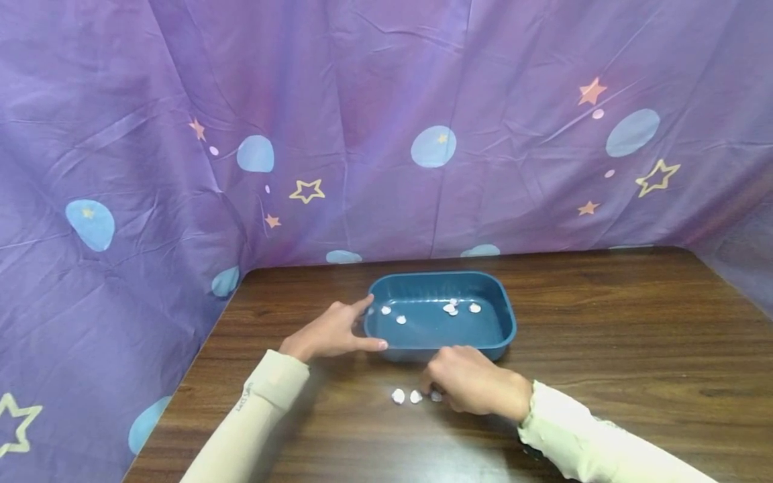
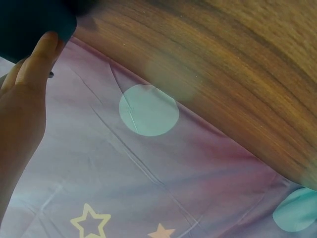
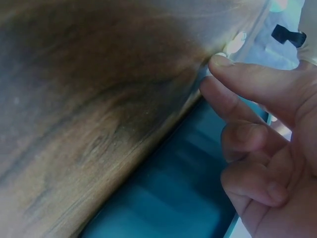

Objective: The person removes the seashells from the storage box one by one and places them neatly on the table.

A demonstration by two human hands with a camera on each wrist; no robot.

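A blue rectangular tub (image 1: 437, 332) stands on the wooden table with several small white shells (image 1: 475, 308) inside. At its left end, my left hand (image 1: 332, 330) rests with thumb and fingers spread, the thumb along the front rim. In the left wrist view, fairly straight fingers (image 2: 37, 64) touch the tub's dark blue wall (image 2: 29, 22). In front of the tub, my right hand (image 1: 474, 382) reaches down to the table. Its thumb and index finger pinch a white shell (image 1: 436, 396), partly hidden by the hand. Two other shells (image 1: 398, 396) lie beside it in a row.
The brown table (image 1: 604, 322) extends to both sides of the tub. A purple curtain (image 1: 374, 80) with stars and blue spots hangs behind the table and along its left side.
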